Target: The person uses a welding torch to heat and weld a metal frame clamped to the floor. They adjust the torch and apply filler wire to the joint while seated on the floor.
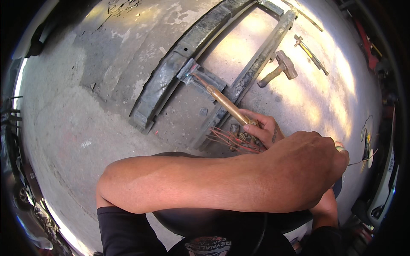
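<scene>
My right hand (pixel 267 129) is wrapped round the brass-coloured handle of a gas torch (pixel 224 101). From the handle a copper tip runs up and left to a small bright bluish spot on a grey metal bracket (pixel 203 79). That bracket spans from a long curved dark metal beam (pixel 171 70) toward a straight metal rail (pixel 260 59). My left forearm crosses in front of me and hides my right wrist. At its end my left hand (pixel 309 164) is closed in a fist; a bit of something pale shows at its fingers, and a thin wire (pixel 361 162) sticks out beyond it.
Several thin reddish rods (pixel 226 138) lie below the torch. A short-handled sledgehammer (pixel 285 66) and a smaller hammer with a yellow-and-black handle (pixel 309 52) rest on the concrete floor (pixel 77 115) right of the rail. Vehicle parts line the left and right edges.
</scene>
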Demonstrator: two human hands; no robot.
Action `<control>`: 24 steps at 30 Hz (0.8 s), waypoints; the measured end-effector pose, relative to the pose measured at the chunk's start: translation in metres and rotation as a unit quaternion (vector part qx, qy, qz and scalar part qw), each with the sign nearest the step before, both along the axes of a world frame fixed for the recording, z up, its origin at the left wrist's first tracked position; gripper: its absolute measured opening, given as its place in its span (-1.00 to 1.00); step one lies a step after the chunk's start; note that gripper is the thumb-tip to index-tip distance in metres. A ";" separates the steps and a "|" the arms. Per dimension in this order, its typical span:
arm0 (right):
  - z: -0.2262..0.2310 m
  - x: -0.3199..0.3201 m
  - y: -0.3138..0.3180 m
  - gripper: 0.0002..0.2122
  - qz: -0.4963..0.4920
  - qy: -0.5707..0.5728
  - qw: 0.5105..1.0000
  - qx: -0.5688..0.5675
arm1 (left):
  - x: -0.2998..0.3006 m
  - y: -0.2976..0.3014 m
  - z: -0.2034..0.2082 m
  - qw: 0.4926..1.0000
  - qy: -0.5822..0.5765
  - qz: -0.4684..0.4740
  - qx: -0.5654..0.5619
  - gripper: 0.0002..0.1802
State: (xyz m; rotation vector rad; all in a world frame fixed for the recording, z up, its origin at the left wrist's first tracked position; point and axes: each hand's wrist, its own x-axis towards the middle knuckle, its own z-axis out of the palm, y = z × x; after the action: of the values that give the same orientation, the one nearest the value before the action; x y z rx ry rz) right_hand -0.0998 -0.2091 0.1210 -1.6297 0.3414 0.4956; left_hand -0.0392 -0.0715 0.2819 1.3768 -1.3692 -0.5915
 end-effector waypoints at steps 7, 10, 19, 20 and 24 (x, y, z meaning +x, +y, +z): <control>-0.002 -0.001 -0.001 -0.51 0.005 0.001 1.000 -0.007 | 0.000 -0.001 0.000 1.000 -0.004 0.000 0.002 -0.80; -0.007 -0.001 -0.003 -0.51 0.011 0.002 1.000 -0.007 | 0.000 0.000 0.000 1.000 0.004 0.006 -0.002 -0.80; -0.008 -0.005 0.000 -0.50 -0.023 0.051 0.998 0.027 | 0.002 0.001 0.004 1.000 -0.017 0.005 0.014 -0.78; -0.005 -0.004 -0.001 -0.50 -0.013 0.048 0.998 0.025 | 0.001 0.000 0.004 1.000 -0.020 0.011 0.012 -0.77; -0.005 -0.004 -0.003 -0.49 0.022 0.037 0.999 -0.007 | 0.003 -0.001 0.006 0.998 -0.043 -0.016 0.042 -0.77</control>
State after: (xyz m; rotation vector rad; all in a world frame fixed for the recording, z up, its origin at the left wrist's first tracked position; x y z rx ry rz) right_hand -0.1034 -0.2121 0.1160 -1.6374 0.3644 0.5888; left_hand -0.0358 -0.0722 0.2877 1.4655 -1.4518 -0.6234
